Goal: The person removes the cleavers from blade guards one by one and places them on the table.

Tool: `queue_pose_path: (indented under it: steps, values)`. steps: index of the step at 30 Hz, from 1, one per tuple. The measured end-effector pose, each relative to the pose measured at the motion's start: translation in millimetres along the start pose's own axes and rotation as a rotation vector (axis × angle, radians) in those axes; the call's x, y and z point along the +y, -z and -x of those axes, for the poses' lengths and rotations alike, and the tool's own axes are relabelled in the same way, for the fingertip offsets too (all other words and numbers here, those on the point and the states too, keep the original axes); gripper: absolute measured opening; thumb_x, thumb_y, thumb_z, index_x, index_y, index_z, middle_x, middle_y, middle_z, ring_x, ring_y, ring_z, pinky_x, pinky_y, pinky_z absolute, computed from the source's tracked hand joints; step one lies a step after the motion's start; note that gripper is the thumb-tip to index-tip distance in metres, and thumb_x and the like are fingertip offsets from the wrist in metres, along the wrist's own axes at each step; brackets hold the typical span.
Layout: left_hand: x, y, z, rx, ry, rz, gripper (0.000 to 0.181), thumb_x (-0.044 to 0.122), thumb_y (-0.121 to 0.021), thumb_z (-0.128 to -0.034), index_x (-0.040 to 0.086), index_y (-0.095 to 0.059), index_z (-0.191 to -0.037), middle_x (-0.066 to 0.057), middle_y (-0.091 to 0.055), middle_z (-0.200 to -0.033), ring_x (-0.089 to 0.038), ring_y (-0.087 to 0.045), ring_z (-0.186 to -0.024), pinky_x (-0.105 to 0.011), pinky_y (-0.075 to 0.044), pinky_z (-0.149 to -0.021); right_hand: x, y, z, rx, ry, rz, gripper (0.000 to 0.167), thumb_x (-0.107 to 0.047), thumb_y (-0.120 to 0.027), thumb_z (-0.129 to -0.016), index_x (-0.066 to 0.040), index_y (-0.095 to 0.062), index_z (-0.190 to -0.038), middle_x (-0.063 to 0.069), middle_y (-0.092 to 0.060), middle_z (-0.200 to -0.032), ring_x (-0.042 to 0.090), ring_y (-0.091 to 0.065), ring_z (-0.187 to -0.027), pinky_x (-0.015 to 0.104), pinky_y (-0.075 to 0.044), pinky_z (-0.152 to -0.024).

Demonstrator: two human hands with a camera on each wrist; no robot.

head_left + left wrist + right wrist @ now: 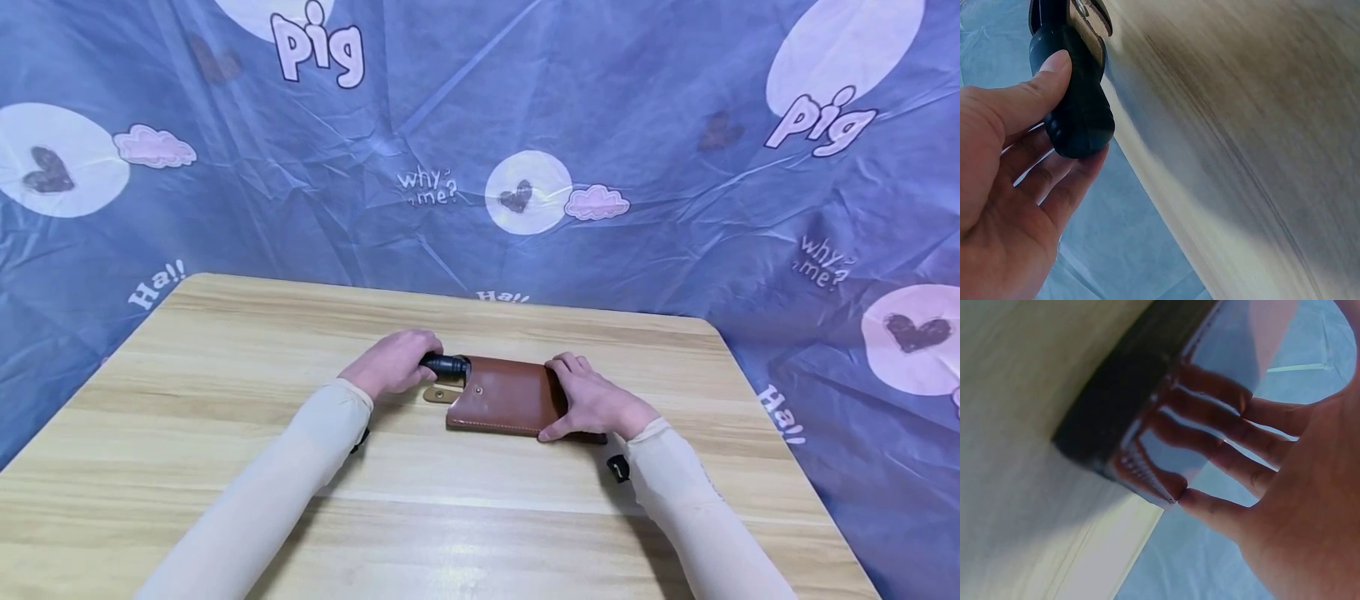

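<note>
A wide brown leather sheath (510, 396) lies flat near the middle of the wooden table, with a cleaver's black handle (447, 364) sticking out of its left end. The blade is hidden inside. My left hand (393, 362) grips the handle; in the left wrist view the thumb presses along the handle's side (1075, 94) and the fingers curl beneath. Across the right part of the sheath, my right hand (596, 400) holds it with thumb at the near edge and fingers at the far edge. A small strap (438, 395) with a snap hangs loose below the handle.
The light wooden table (465, 533) has rounded far corners. Behind it and to both sides hangs a blue printed cloth (360, 225). Black wrist straps (618, 468) show at both wrists.
</note>
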State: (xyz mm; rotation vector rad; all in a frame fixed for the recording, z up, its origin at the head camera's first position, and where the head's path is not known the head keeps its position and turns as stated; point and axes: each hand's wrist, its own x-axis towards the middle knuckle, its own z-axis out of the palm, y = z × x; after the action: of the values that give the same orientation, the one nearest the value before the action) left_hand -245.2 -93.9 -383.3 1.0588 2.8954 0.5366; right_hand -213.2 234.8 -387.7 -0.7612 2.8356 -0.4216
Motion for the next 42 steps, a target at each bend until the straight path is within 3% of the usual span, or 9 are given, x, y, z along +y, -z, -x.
queue_pose_path:
  steps: [13,42]
  values:
    - [-7.1,1.9,0.0,0.002,-0.017,-0.019,0.016,0.009,-0.078,-0.0835,0.006,-0.067,-0.095,-0.004,-0.065,-0.094,-0.021,-0.060,-0.085,-0.038,-0.052,-0.082,2.4,-0.6,1.7,0.007,0.007,0.012,0.113,-0.052,-0.090,-0.058,0.005,-0.039,-0.141,0.016,-0.041,-0.135,0.033,-0.040,-0.124,0.048,-0.040,-0.103]
    - [-11.1,1.7,3.0,0.007,-0.037,0.008,0.017,0.007,-0.075,-0.0847,0.004,-0.066,-0.099,-0.008,-0.065,-0.099,-0.023,-0.061,-0.089,-0.039,-0.051,-0.085,1.6,0.8,1.2,0.010,0.016,0.047,0.114,-0.057,-0.087,-0.059,0.005,-0.040,-0.141,0.016,-0.041,-0.136,0.035,-0.041,-0.125,0.050,-0.040,-0.103]
